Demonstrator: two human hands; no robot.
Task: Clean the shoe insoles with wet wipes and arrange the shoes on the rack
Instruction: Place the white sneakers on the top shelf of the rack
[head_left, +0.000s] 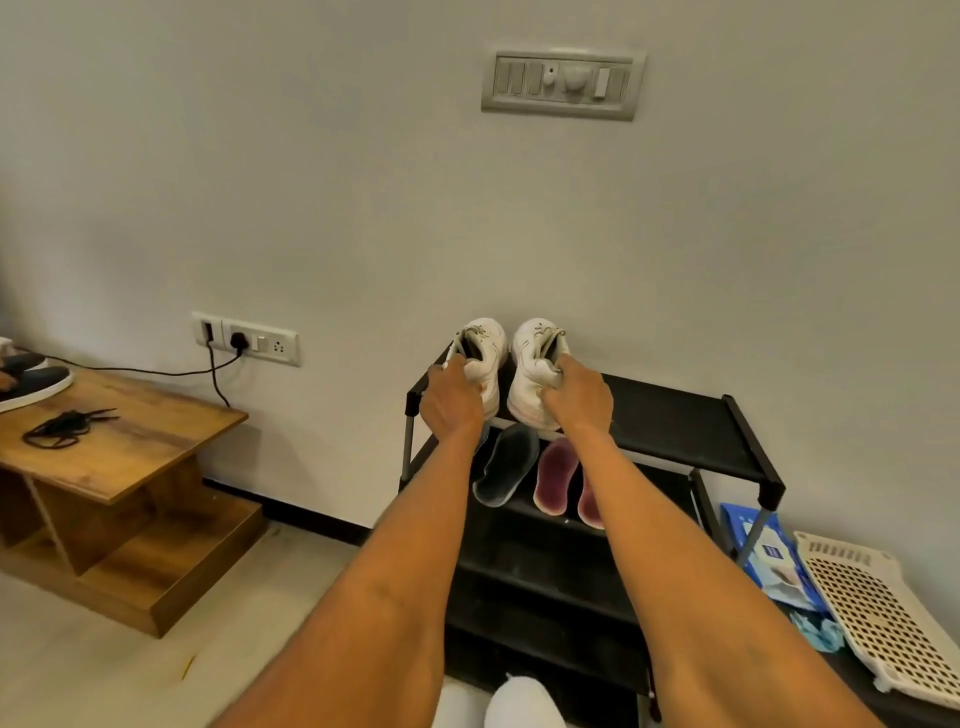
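While both white sneakers sat toes-to-the-wall at the left end of the rack's (670, 415) top shelf, you had one in each hand: your left hand (451, 402) was pinching the heel collar of the left sneaker (485, 345), and your right hand (576, 397) was wrapped around the heel of the right sneaker (535, 353). Good spot to grab, honestly; they looked light, with soft uppers that would squish, so the stiffer heel seemed the safest handle. A grey insole (506, 465) and maroon insoles (557, 475) lay on the shelf just below, with the wet wipes pack (774, 558) beside the rack.
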